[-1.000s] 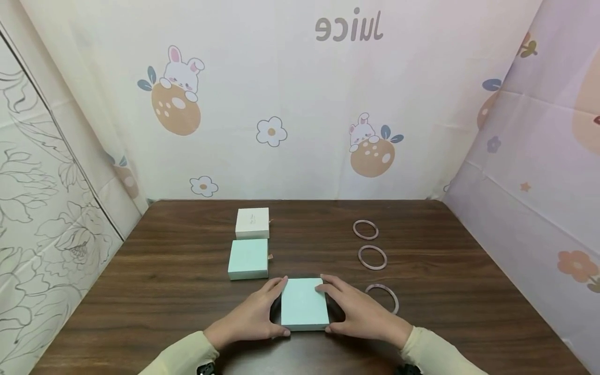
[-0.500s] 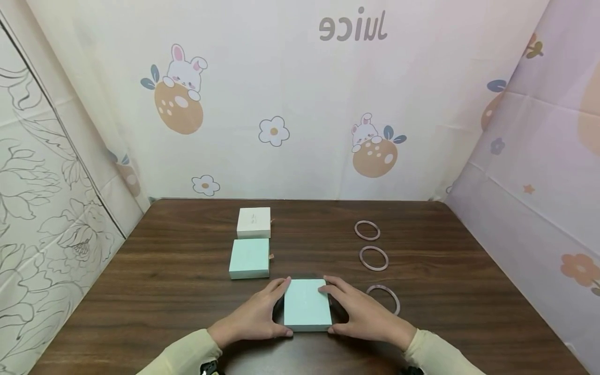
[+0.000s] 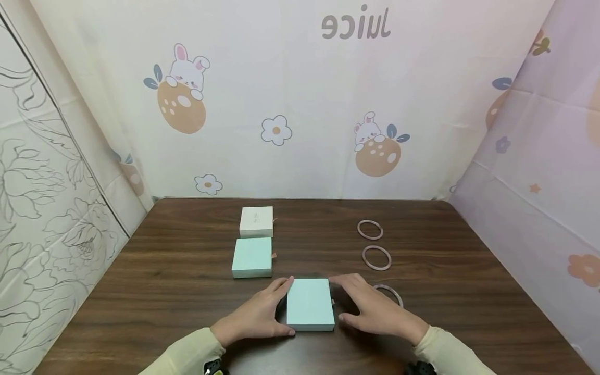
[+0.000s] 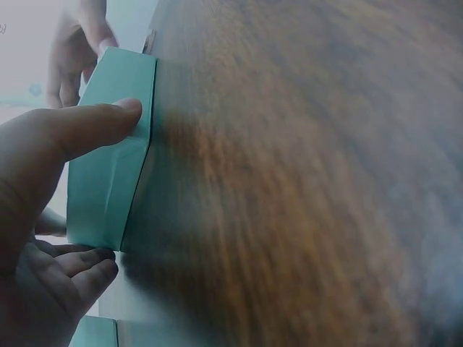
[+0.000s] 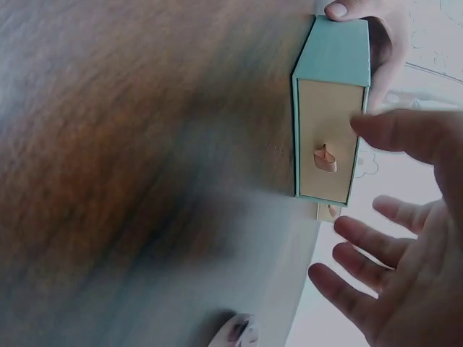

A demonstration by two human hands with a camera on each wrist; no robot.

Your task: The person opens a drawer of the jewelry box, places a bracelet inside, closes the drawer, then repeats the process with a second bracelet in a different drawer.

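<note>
A mint-green drawer box (image 3: 310,304) lies flat near the front middle of the table. My left hand (image 3: 260,312) grips its left end, thumb on the near side and fingers at the far corner. Just off its right end, my right hand (image 3: 375,304) is apart from the box with fingers spread and holds nothing. That end shows a beige drawer front (image 5: 329,116) with a small ribbon pull (image 5: 325,159) in the right wrist view. A pale bangle (image 3: 392,294) lies partly hidden behind the right hand.
Farther back on the left stand a second mint-green box (image 3: 252,257) and a white box (image 3: 256,221), both with ribbon pulls on the right. Two more bangles (image 3: 376,258) lie in a row at the back right. A patterned curtain (image 3: 304,94) rises behind the table (image 3: 164,291).
My right hand has let go of the box and moved a little to the right, uncovering the ribbon end. The left hand keeps its grip. The head view has shifted slightly.
</note>
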